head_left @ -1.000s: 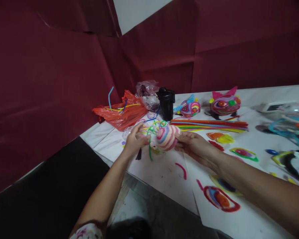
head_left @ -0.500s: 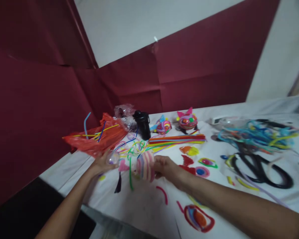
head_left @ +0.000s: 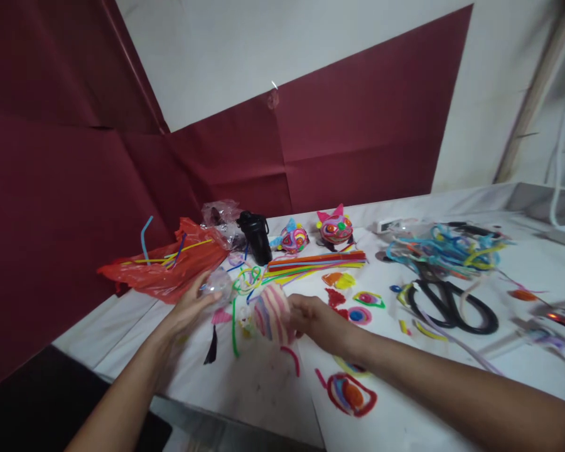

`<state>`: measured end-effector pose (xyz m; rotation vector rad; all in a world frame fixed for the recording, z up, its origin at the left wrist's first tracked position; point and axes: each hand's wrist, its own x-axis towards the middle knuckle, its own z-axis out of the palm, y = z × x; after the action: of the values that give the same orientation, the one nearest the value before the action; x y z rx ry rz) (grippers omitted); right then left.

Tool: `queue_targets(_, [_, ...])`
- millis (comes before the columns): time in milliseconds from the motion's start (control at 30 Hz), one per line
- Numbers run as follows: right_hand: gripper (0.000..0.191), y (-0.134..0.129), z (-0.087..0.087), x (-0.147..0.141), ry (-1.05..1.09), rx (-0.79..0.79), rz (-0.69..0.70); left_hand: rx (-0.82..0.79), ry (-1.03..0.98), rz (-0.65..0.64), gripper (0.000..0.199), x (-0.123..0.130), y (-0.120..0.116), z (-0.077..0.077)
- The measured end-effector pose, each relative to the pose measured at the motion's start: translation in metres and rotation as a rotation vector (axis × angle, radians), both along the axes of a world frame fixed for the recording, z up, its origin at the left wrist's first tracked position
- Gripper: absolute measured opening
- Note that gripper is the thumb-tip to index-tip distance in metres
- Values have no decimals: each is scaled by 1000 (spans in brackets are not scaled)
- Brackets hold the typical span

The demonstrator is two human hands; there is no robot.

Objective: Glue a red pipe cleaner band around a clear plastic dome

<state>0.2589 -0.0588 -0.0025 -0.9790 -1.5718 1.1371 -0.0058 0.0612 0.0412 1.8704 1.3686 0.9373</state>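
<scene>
My left hand (head_left: 191, 309) is wrapped round a clear plastic ball half (head_left: 218, 285) above the white table. My right hand (head_left: 306, 316) grips a rounded piece covered in pink, cream and purple stripes (head_left: 272, 314) by its right side. The two pieces are apart. Below them lie a pink piece (head_left: 220, 316) with a black tassel (head_left: 211, 346), a green strip (head_left: 235, 326) and a curved pink strip (head_left: 290, 360).
Behind stand a black bottle (head_left: 255, 237) and two colourful animal heads (head_left: 335, 227), (head_left: 294, 237). A red bag (head_left: 169, 270) lies left, bundled strips (head_left: 315, 262) mid-table, black-handled scissors (head_left: 452, 307) right, and an eye-shaped piece (head_left: 351, 394) near the front.
The view has shifted to the right, showing more of the table's right end. The striped piece has turned slightly in my right hand, and the clear ball half sits higher in my left.
</scene>
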Motion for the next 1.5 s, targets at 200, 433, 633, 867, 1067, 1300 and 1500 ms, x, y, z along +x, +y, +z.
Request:
queue_targets(200, [25, -14, 4, 28, -170, 65, -57, -518, -589, -199, 43, 38, -20, -15])
queue_targets(433, [22, -29, 12, 58, -442, 171, -187, -861, -606, -389, 63, 56, -2, -32])
queue_targets(633, [24, -27, 9, 67, -275, 103, -173, -949, -642, -487, 65, 71, 5, -43])
queue_targets(867, [30, 3, 13, 47, 197, -155, -73, -862, -765, -462, 65, 60, -5, -42])
queue_targets(1067, [16, 23, 14, 51, 505, -327, -131, -827, -786, -412, 70, 54, -15, -51])
queue_targets(1300, [7, 38, 30, 73, 546, -333, -205, -847, -785, -381, 73, 71, -10, -55])
queue_targets(1500, [16, 68, 30, 71, 479, -299, -230, -853, -770, -388, 77, 81, -12, -61])
